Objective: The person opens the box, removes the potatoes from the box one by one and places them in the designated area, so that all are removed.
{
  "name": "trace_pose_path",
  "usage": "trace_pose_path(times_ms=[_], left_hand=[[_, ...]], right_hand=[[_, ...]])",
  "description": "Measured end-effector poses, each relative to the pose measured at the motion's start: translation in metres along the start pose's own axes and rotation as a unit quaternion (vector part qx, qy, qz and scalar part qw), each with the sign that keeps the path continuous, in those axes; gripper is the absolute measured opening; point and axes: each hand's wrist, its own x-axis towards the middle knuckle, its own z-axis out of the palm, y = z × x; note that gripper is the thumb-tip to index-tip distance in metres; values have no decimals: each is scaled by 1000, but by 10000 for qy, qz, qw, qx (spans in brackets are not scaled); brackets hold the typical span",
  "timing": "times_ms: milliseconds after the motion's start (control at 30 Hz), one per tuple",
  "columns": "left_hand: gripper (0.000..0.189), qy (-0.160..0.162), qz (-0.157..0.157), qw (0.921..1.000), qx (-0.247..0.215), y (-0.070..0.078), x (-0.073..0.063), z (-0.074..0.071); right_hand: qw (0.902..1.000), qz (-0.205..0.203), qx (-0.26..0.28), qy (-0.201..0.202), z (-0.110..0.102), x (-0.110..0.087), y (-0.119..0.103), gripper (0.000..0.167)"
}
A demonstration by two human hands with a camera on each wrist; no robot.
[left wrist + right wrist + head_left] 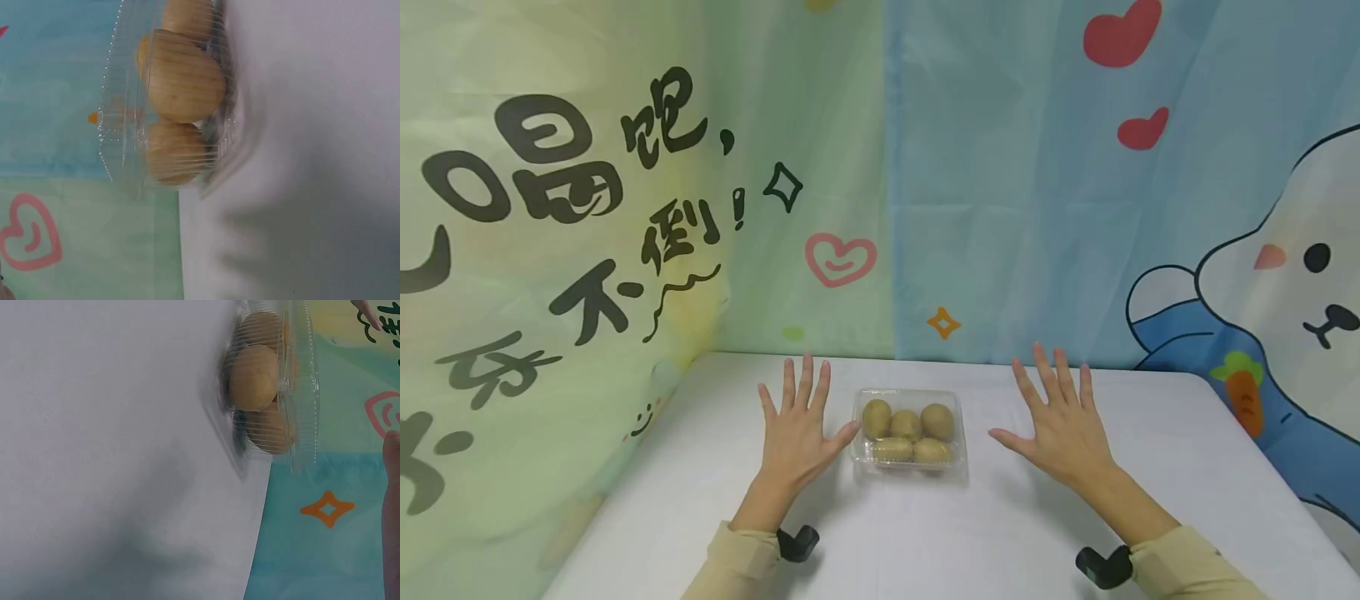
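Evidently the work sits at its outset or in a pause, judging by how both hands lie flat and spread, neither holding anything. Between them is a clear plastic box (910, 464), packed with round brown produce (937, 422), perhaps kiwis or potatoes, and resting on the white tabletop (925, 542). It lies just to the right of the left hand (797, 437), whose fingers are straight and whose thumb reaches the box's near-left side in the head view; whether it touches, I cannot tell. To the left of the right hand (1067, 433), also splayed with fingers pointing away from the body, the same box stands across a visible gap. Whether its lid is fastened is unclear too. As I judge it, the next move calls for bringing the right hand inward, then steadying the box with the left while the right works at the lid's edge.
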Motion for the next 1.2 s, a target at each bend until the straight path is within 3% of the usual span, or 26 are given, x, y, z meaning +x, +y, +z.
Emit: trace_pose_path(times_ms=[433, 667, 833, 1000, 1200], left_hand=[[89, -246, -253, 9991, -254, 1, 0, 7], [87, -599, -742, 9912, -913, 2, 5, 13], [86, -688, -827, 9843, -1400, 5, 7, 13], [79, -1096, -1197, 9672, -1955, 7, 5, 13], [78, -1445, -1821, 9295, -2863, 2, 2, 20]], right_hand=[[9991, 48, 244, -354, 8, 0, -5, 100], [9990, 8, 394, -217, 13, 0, -10, 97], [9968, 98, 734, -303, 18, -2, -16, 96], [9898, 463, 1215, -576, 26, -6, -26, 99], [9814, 756, 1532, -872, 39, -11, -37, 104]])
